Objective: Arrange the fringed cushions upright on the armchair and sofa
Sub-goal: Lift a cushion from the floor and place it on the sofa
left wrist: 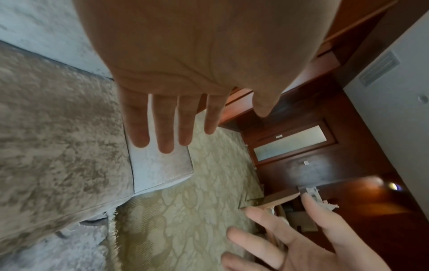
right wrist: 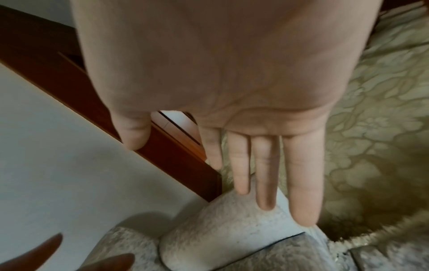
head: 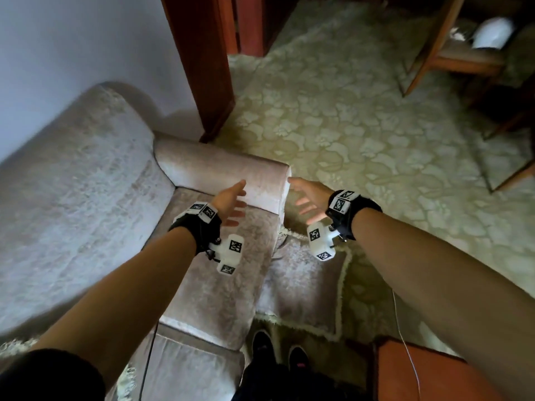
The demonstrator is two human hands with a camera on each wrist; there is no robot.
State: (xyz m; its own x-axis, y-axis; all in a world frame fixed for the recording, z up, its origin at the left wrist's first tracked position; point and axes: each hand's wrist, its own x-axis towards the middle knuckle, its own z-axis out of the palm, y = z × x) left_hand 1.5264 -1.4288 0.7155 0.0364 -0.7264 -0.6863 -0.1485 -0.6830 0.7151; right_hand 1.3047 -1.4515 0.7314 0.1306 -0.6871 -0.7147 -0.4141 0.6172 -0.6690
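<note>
Both my left hand (head: 228,202) and right hand (head: 309,202) hang open and empty, so I'd grab that fringed cushion (head: 301,282), probably on the floor, by both edges.

The sofa (head: 72,180) is covered in pale crushed velvet, a soft short nap with a mottled sheen; its armrest (head: 223,169) looks smoother and shinier. The cushion (head: 301,287) on the floor has the same velvety cloth, edged with a rough cream fringe. The carpet (head: 362,134) is matt woven pile with a raised floral pattern. The door frame (head: 199,59) is reddish polished wood, smooth and slightly glossy. The wall (head: 72,39) is matt and plain.
</note>
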